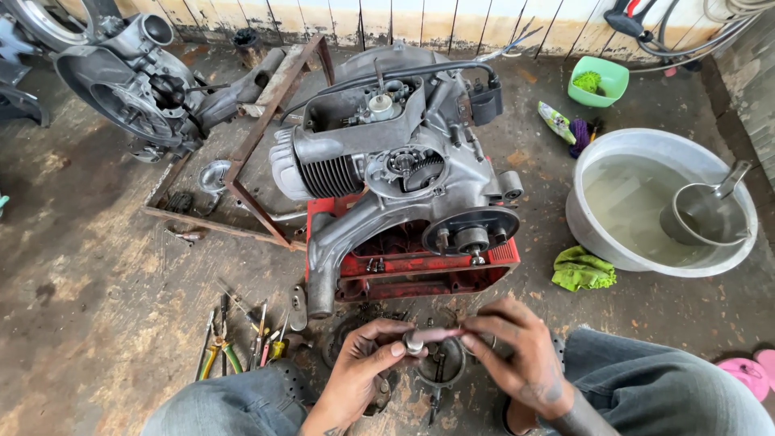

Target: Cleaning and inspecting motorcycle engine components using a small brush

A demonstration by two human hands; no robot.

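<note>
Grey engine (pixel 404 173) on red crate (pixel 420 270); green rag (pixel 581 270), pink rod (pixel 440 334)

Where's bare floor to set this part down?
Bare floor lies left of the hand tools, below the wooden frame, and between the green rag and your right knee. It is crowded between your hands and the engine.

- A short metal shaft (pixel 436 335), pinkish-grey with a round silvery end, lies level in the lower middle of the frame, held at both ends.
</note>
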